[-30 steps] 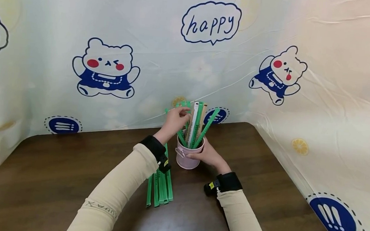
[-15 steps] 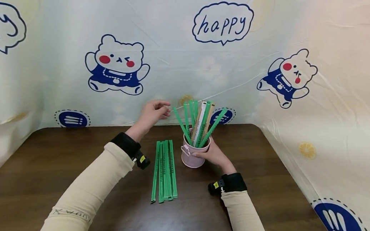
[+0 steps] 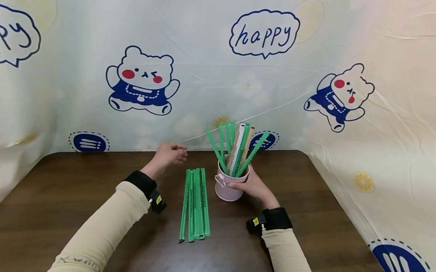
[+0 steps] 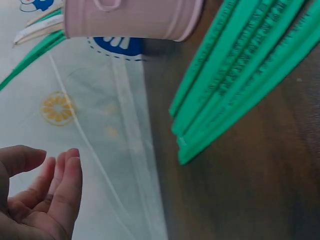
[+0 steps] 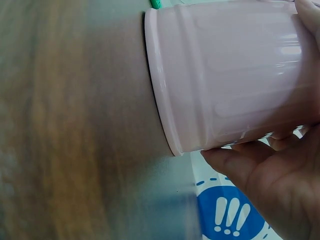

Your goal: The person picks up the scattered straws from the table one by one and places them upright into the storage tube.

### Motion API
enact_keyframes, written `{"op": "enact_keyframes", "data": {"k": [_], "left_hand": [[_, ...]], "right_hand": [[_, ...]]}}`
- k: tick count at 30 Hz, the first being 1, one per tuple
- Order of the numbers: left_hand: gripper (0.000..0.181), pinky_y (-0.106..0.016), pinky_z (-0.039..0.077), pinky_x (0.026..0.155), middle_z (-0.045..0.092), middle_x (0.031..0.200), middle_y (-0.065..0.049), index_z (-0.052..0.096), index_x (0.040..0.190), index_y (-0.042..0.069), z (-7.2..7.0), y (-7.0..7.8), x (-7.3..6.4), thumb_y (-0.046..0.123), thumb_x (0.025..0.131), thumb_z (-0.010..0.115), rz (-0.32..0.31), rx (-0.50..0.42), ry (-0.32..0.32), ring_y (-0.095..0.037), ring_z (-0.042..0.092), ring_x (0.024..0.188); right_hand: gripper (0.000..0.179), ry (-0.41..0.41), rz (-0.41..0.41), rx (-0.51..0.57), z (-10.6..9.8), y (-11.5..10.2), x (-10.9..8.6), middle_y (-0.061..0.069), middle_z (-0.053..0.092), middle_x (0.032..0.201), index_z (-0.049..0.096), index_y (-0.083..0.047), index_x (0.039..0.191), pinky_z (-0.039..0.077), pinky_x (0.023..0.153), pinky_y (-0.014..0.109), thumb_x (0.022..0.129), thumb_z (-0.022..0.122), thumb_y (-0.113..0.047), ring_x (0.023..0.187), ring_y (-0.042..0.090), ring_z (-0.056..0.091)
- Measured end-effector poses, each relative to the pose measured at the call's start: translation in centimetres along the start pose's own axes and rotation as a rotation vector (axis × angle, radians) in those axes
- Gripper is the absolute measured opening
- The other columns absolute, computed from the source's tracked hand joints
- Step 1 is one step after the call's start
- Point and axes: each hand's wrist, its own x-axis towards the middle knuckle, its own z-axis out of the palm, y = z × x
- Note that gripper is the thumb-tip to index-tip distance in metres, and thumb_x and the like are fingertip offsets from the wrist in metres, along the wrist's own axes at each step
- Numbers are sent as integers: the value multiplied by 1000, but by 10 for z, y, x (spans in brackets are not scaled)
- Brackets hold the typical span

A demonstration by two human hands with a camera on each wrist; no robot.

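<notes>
A pink pail stands on the table, holding several slim upright sticks in green, white and tan wrappers, fanned out above its rim. My right hand grips the pail from the right side; in the right wrist view its fingers curl round the pink wall. To the left of the pail, several long flat green-wrapped sticks with printed lettering lie side by side. My left hand hovers beyond their far left end with nothing in it. The left wrist view shows its thumb and fingers apart, loosely bent.
The dark brown wooden table ends at a back edge close behind the pail. A pale printed cloth with bears and the word "happy" hangs behind and along both sides.
My left hand has let go of a green stick in the pail and moved left and down, away from it. My right hand stays round the pail. The head view has shifted slightly.
</notes>
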Motion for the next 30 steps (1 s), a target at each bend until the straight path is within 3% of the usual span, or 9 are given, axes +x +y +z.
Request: {"op": "enact_keyframes", "data": {"k": [4, 7, 14, 18, 22, 28, 30], "left_hand": [[40, -45, 58, 103, 63, 133, -32, 56, 139, -9, 5, -13, 1, 10, 105, 51, -23, 49, -18, -39, 67, 115], [40, -46, 58, 102, 62, 132, -34, 55, 139, -12, 8, -23, 0, 10, 105, 51, -36, 92, -37, -45, 63, 120], [43, -41, 61, 92, 60, 134, -34, 54, 139, -14, 19, -42, -4, 7, 102, 56, -96, 268, -47, -41, 67, 111], [46, -40, 61, 89, 54, 142, -35, 53, 139, -15, 24, -51, -4, 5, 98, 60, -115, 284, -25, -42, 67, 111], [42, -39, 59, 82, 62, 131, -36, 60, 131, -17, 29, -57, -1, 1, 93, 62, -101, 313, 23, -42, 68, 101], [36, -48, 59, 95, 65, 128, -34, 66, 120, -17, 38, -57, 4, 3, 90, 68, -83, 413, 49, -46, 65, 113], [30, -47, 60, 92, 67, 123, -32, 70, 112, -16, 41, -57, 6, 3, 89, 70, -85, 434, 66, -44, 66, 109]], "right_hand": [[105, -1, -3, 5, 1, -2, 0, 15, 26, 167, 8, -21, 163, 27, 125, 64, 87, 81, -15, 147, 40, 35], [107, -6, -13, 5, 2, -3, 1, 15, 25, 167, 8, -22, 163, 27, 125, 64, 86, 83, -18, 147, 39, 35], [109, -9, -19, -9, 2, -3, 3, 16, 24, 167, 7, -20, 163, 28, 125, 64, 86, 84, -22, 147, 39, 35], [106, -9, -10, 2, 5, -3, 3, 16, 26, 167, 8, -20, 163, 29, 125, 63, 87, 82, -16, 147, 38, 35], [106, -11, -7, 14, 6, -2, 2, 16, 26, 167, 7, -20, 163, 29, 125, 62, 88, 80, -15, 147, 38, 36], [106, 11, 4, 23, 5, -1, -2, 15, 26, 167, 8, -20, 163, 28, 126, 62, 87, 81, -12, 147, 38, 35], [106, 17, -2, 19, 4, 0, -3, 16, 26, 167, 8, -20, 163, 28, 125, 62, 87, 81, -13, 147, 38, 36]]}}
